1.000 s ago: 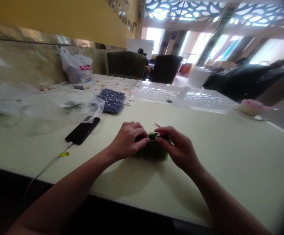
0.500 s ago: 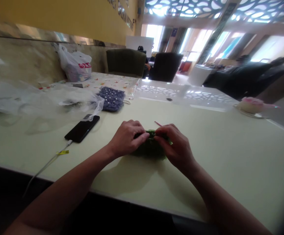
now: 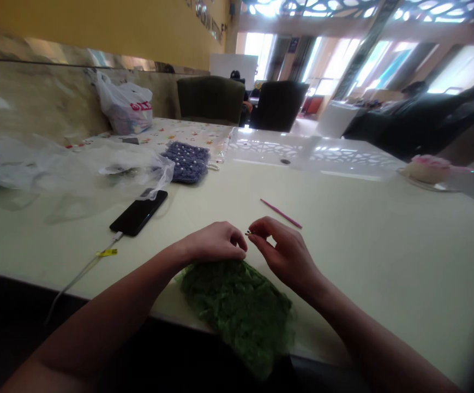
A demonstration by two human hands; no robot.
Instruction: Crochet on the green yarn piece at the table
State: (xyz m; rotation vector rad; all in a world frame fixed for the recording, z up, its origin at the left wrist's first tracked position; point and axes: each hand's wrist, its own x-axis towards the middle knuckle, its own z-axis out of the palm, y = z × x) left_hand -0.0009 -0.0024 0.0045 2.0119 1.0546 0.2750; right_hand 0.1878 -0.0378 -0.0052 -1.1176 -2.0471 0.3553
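A green, ruffled crocheted piece [image 3: 239, 311] hangs over the table's front edge. My left hand [image 3: 216, 243] grips its upper edge with thumb and fingers pressed together. Just to the right, my right hand [image 3: 280, 251] is closed in a pinch, apart from the green piece. Between its fingertips is a small dark and shiny thing [image 3: 249, 233], too small to name. Beyond that hand a pink crochet hook [image 3: 281, 213] lies on the table.
A black phone [image 3: 139, 213] with a white cable lies at the left. Behind it are a clear plastic bag [image 3: 73, 169] and a blue crocheted piece [image 3: 186, 162] with white beads. Farther back stands a white carrier bag [image 3: 124, 103]; a bowl [image 3: 429, 172] sits far right.
The green piece has swung down toward me over the table edge. My right hand has come off it with a small thing pinched, and the pink hook shows fully now.
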